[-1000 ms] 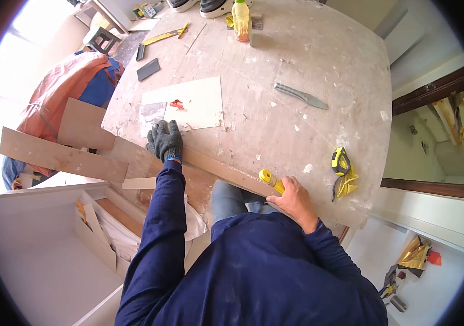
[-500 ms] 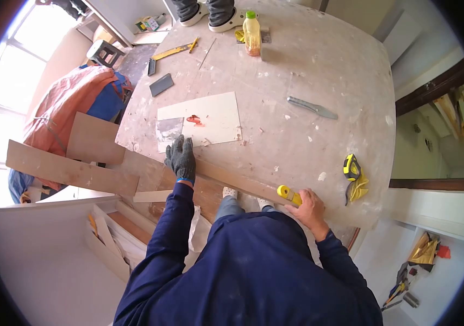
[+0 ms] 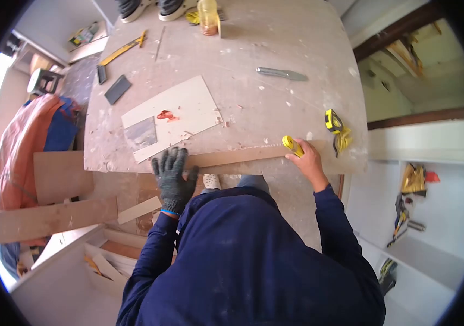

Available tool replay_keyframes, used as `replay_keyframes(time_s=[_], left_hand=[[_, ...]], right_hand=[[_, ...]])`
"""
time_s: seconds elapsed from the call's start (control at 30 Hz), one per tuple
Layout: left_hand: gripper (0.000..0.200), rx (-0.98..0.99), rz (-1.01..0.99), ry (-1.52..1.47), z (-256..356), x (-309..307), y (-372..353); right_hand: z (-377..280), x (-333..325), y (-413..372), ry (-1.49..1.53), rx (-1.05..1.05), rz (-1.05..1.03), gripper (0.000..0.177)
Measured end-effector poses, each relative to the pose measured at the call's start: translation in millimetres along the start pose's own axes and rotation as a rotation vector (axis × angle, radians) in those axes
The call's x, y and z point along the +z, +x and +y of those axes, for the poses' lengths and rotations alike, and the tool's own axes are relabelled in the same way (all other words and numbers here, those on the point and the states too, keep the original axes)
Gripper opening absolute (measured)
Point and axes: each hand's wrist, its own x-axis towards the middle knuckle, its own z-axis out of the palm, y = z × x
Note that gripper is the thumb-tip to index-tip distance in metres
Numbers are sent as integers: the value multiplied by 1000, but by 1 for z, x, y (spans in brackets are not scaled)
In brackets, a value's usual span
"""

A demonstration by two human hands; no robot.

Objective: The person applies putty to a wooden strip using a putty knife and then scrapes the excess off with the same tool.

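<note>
A narrow wooden strip [image 3: 237, 156] lies along the near edge of the worktable [image 3: 275, 108]. At its left end is my left hand [image 3: 174, 176], in a dark grey glove, its fingers stretched out and the thumb apart. My right hand [image 3: 309, 160], bare, is closed around a yellow hand tool [image 3: 293, 144] at the strip's right end; its exact kind is hard to make out. Just beyond my left hand lies a pale board [image 3: 186, 108] with a red smear and a grey rectangular patch. Wood shavings are scattered about the board.
A yellow-black tape measure [image 3: 333, 121] sits at the right, a grey-handled blade [image 3: 281, 73] farther back. A try square [image 3: 119, 53], dark block [image 3: 118, 89] and bottle [image 3: 208, 19] lie beyond. Another person's shoes [image 3: 175, 11] stand at the far edge. Loose boards [image 3: 52, 220] are at left.
My view has turned, and the table now appears farther left and higher. The strip now looks nearly level in view. My left fingers have spread; my right hand still holds the yellow tool.
</note>
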Motion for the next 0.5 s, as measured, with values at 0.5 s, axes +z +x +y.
replay_keyframes(time_s=[0.5], left_hand=[[81, 40, -158, 59, -8, 14, 29]], right_hand=[[-6, 6, 3, 22, 249, -39, 66]])
